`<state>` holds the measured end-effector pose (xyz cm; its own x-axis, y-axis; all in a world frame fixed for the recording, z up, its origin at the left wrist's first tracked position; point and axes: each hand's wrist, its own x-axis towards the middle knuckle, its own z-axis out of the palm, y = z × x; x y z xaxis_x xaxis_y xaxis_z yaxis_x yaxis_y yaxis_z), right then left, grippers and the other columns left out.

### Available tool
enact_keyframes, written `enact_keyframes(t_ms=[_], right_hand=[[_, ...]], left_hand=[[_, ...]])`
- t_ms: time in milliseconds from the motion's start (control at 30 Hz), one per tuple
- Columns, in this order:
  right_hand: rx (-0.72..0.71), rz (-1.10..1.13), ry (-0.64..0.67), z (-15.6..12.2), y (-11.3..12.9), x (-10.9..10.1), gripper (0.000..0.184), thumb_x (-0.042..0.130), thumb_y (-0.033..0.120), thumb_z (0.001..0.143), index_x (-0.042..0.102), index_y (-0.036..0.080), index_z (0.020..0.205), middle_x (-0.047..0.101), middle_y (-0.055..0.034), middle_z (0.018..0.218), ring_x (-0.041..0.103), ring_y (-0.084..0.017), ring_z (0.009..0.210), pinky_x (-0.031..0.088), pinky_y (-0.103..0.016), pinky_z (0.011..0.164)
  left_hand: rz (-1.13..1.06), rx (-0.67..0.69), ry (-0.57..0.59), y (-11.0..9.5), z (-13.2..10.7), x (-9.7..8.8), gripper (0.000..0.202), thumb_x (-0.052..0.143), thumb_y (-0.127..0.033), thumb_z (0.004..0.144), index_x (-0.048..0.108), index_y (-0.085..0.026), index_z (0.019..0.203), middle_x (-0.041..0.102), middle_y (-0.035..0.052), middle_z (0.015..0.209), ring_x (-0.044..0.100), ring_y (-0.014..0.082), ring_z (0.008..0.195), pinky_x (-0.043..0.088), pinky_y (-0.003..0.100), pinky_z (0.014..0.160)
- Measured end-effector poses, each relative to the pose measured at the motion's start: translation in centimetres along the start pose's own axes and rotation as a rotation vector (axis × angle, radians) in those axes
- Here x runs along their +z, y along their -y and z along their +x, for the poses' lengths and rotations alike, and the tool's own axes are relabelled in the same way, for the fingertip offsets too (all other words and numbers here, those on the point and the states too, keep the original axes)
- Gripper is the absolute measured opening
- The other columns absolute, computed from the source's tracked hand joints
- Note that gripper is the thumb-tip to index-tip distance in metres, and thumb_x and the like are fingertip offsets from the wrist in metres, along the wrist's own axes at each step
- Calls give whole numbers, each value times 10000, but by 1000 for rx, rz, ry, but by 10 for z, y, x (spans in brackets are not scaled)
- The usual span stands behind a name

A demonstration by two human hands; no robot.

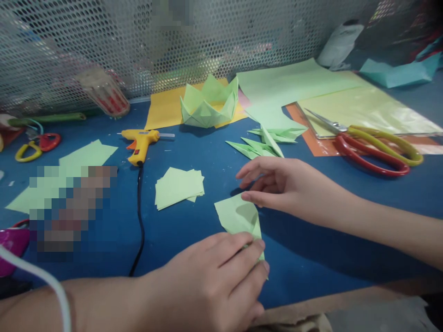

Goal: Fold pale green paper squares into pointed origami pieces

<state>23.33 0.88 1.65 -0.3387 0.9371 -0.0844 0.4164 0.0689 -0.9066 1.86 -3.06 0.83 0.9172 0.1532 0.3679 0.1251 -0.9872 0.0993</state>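
A light green piece of paper [237,213] lies on the blue table, its near part bent or folded under my left hand [221,272]. The fingers of that hand are together, curled over the paper and pressing it down; its thumb is mostly hidden. Over the paper's far corner, my right hand [273,184] is open, fingers bent and apart from the thumb, with nothing between them. Whether the thumb tip touches the corner, I cannot tell. Just beyond the right hand lie several pointed folded green pieces [258,148]. A stack of green paper pieces [178,188] rests left of the paper.
A yellow glue gun [141,140] lies at left, its black cord running forward. A green folded paper crown-like bowl [209,108] stands on yellow paper [162,110]. Large scissors [374,143] lie at right. Smaller scissors [36,145] lie far left. A perforated metal panel [121,41] rises behind.
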Motion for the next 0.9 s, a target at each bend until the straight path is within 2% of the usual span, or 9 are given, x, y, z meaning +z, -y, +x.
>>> enact_keyframes(t_ms=[167, 300, 400, 533, 600, 733, 800, 900], right_hand=[[14, 92, 12, -1, -5, 2, 267, 692, 313, 760, 588, 205, 982, 640, -16, 859, 661, -136, 692, 559, -254, 614], [-28, 85, -35, -2, -7, 7, 207, 682, 251, 755, 550, 212, 910, 610, 23, 770, 643, -117, 650, 552, -235, 606], [-138, -66, -110, -4, -5, 12, 146, 646, 170, 757, 549, 212, 858, 613, 37, 736, 611, -87, 614, 524, -188, 580], [-316, -321, -161, -8, -3, 14, 155, 603, 85, 754, 565, 213, 832, 636, 49, 734, 590, -68, 617, 489, -156, 588], [-367, -380, -130, -9, -4, 13, 142, 587, 91, 776, 574, 215, 845, 654, 45, 747, 601, -76, 632, 488, -167, 597], [-441, -413, -50, -10, -6, 11, 106, 551, 124, 825, 584, 211, 878, 671, 14, 800, 626, -100, 684, 495, -194, 611], [-459, -409, -15, -9, -6, 10, 113, 539, 125, 837, 590, 212, 888, 668, 1, 822, 628, -106, 700, 496, -197, 608], [-474, -414, 47, -8, -5, 9, 156, 526, 96, 831, 607, 210, 899, 657, -10, 829, 625, -109, 716, 493, -195, 615]], left_hand=[[14, -37, 5, -2, 0, -1, 265, 485, -216, 947, 672, -56, 1045, 680, 174, 1132, 628, 286, 1047, 536, 417, 885], [-25, -76, 21, -1, 0, 0, 271, 477, -233, 946, 670, -71, 1045, 671, 169, 1140, 611, 308, 1075, 531, 444, 889], [-56, -71, 17, 1, -1, 1, 264, 484, -229, 932, 671, -73, 1035, 673, 167, 1123, 606, 318, 1080, 532, 449, 894], [-58, -64, -2, 1, -1, 1, 254, 502, -225, 919, 670, -71, 1030, 677, 171, 1108, 619, 316, 1059, 543, 454, 889], [-46, -42, -7, 1, 0, 1, 249, 509, -211, 917, 669, -56, 1027, 680, 180, 1093, 624, 302, 1061, 527, 456, 932], [6, 11, -43, 2, 2, 1, 244, 487, -168, 917, 682, -29, 966, 700, 145, 1029, 615, 275, 1078, 432, 432, 1070], [70, -23, -67, 1, 1, 1, 278, 472, -180, 919, 675, -2, 986, 700, 152, 1034, 607, 296, 1090, 427, 439, 1072], [179, -163, -41, -1, -1, 0, 355, 449, -239, 937, 654, 25, 1054, 693, 177, 1077, 606, 320, 1093, 471, 453, 1023]])
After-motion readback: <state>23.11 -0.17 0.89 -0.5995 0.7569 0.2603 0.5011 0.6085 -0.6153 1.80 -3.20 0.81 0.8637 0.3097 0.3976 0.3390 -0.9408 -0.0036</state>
